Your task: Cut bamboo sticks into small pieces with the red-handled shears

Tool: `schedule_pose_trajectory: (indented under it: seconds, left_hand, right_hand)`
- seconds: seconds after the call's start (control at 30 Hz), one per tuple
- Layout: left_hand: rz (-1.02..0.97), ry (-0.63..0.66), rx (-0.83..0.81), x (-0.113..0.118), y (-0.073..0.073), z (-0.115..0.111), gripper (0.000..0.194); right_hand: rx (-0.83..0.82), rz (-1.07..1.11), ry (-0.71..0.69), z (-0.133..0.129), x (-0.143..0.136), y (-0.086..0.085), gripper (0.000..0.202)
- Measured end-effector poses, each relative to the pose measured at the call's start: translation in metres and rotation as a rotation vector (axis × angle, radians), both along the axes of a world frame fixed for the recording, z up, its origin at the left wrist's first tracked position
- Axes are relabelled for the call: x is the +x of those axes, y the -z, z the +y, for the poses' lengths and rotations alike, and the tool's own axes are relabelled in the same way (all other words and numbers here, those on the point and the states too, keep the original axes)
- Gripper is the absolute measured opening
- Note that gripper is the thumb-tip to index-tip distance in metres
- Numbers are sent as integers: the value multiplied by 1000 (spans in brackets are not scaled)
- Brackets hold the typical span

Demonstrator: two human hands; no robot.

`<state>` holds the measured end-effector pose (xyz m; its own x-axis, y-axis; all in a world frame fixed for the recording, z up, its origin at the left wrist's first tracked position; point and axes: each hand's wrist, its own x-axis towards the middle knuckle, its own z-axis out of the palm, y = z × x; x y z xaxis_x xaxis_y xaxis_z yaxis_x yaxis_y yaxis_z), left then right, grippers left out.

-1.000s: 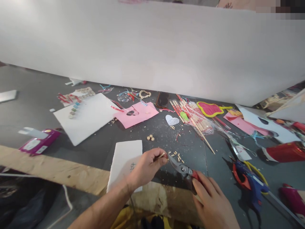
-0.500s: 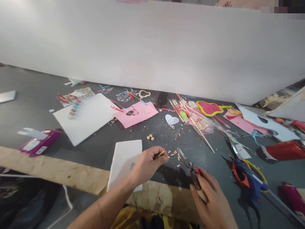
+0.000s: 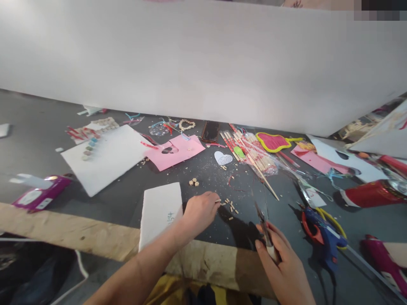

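My left hand [image 3: 201, 213] is closed low over the dark table, its fingertips pinching a thin wooden stick [image 3: 218, 201] of which only the tip shows. Just right of those fingers lie several short cut stick pieces [image 3: 232, 206]. My right hand [image 3: 284, 260] is wrapped round the handles of a pair of pruning shears [image 3: 264, 226], blades pointing away from me and apart from the stick. Under my left forearm is a white sheet [image 3: 159, 209] with a handwritten mark. Small clusters of wooden pieces [image 3: 193, 182] sit beyond my left hand.
Right of the shears lie a blue glue gun [image 3: 329, 237] and a red can [image 3: 365, 195] on its side. Farther back are bagged chopsticks [image 3: 257, 154], a paper heart [image 3: 223, 158], pink paper [image 3: 174, 153] and a phone [image 3: 210, 131]. A white panel [image 3: 203, 63] stands behind.
My left hand has turned so its back faces up, hiding most of the stick. The shears have drawn back toward me and right, away from the cut pieces. The view has shifted slightly.
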<state>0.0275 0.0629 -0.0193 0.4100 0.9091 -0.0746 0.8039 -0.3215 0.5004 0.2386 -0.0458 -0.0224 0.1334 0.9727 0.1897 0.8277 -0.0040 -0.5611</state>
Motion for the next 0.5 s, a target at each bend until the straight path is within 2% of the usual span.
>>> schedule_pose_trajectory:
  seconds: [0.13,0.3,0.5]
  left_hand:
    - [-33,14,6,4,-1,-4,21]
    - [-28,125,-47,17,-1,-16,14]
    - [-31,113,-116,26,2,-20,15]
  right_hand:
    - [-13,35,6,-2,2,3,30]
    - [-34,52,4,-3,0,4,31]
    - [0,-14,-23,-3,-1,3,29]
